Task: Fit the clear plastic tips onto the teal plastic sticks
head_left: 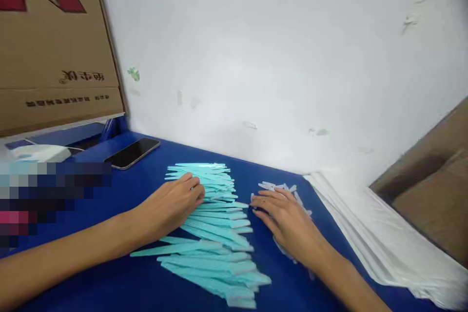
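Slender, flat turquoise strips (223, 223) are laid in a column down the middle of the glossy blue tabletop (127, 190), whose near edge is cut off. The strips are partly covered by the left hand (179, 202), fingers curled; grip cannot be determined. Small translucent whitish pieces (268, 186) are half hidden by the right hand (288, 222), fingers narrowed, grip likewise unclear. Blue surface is exposed between both groups.

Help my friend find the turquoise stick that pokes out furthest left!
On the blue table, find the turquoise sticks. Go below the left hand in the picture. Your stick has the pointed tip reaching farther left than any neighbour's.
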The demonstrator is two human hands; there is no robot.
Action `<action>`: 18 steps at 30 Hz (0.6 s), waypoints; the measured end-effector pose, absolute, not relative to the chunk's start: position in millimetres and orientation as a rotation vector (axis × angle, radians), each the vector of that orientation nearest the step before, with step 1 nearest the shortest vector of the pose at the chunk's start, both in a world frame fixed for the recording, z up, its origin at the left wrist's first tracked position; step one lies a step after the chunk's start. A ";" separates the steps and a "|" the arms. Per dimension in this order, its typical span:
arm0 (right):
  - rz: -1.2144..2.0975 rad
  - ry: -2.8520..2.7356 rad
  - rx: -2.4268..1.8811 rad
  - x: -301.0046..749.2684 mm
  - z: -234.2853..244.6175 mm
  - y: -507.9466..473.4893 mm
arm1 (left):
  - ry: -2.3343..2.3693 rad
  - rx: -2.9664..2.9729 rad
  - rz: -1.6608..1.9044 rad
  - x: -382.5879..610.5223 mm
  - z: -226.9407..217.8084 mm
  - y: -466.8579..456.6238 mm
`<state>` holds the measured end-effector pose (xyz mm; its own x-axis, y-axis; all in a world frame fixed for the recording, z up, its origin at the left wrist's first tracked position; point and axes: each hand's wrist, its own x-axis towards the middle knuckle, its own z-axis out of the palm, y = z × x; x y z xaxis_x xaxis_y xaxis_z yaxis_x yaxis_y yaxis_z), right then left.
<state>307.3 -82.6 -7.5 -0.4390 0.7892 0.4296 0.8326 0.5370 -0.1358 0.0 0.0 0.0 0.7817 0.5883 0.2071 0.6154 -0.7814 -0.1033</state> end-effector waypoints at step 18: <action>-0.263 -2.396 -1.362 303.7 -4.9 -84.4 | -0.745 -2.828 -0.480 5.9 9.5 -15.7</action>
